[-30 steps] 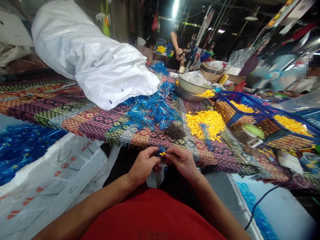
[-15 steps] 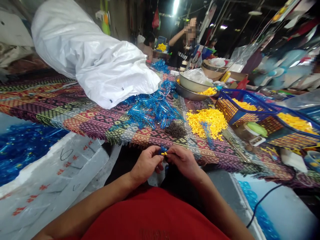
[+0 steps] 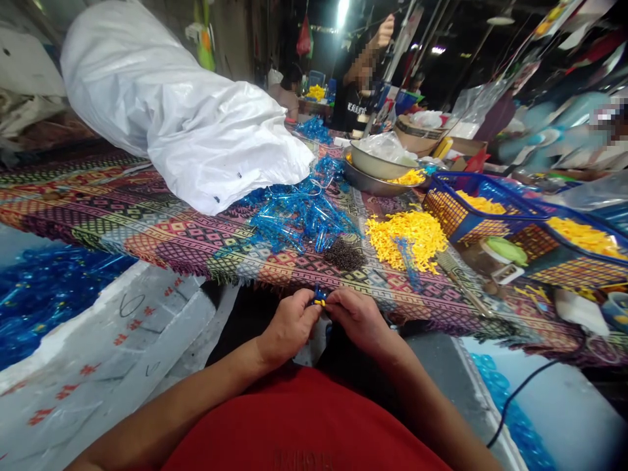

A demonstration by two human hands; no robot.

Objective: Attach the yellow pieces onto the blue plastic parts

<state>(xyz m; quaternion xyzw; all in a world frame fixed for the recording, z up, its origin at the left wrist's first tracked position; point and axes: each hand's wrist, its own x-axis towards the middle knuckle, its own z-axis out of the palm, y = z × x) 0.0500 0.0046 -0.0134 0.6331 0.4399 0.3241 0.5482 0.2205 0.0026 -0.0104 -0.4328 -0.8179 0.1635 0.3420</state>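
Observation:
Between my two hands, at the front edge of the cloth-covered table (image 3: 196, 258), is a small blue plastic piece (image 3: 318, 292) with a yellow plastic part (image 3: 320, 302) on its near side. My left hand (image 3: 289, 324) pinches it from the left, thumb and fingertips closed. From the right, my right hand (image 3: 358, 320) closes thumb and forefinger on the same piece. Just beyond lie a pile of small dark pieces (image 3: 345, 254), a heap of clear blue plastic parts (image 3: 304, 216) and a heap of small yellow parts (image 3: 407, 242).
A big white sack (image 3: 186, 111) lies at the back left. Stacked bowls (image 3: 380, 160) and blue baskets (image 3: 456, 222) of yellow parts stand on the right. White foam boxes (image 3: 108, 333) flank my legs. Across the table a person (image 3: 360, 104) raises an arm.
My hands stay together at the table edge, with the fingers shifting slightly around the small piece. The person across the table has raised their hand higher.

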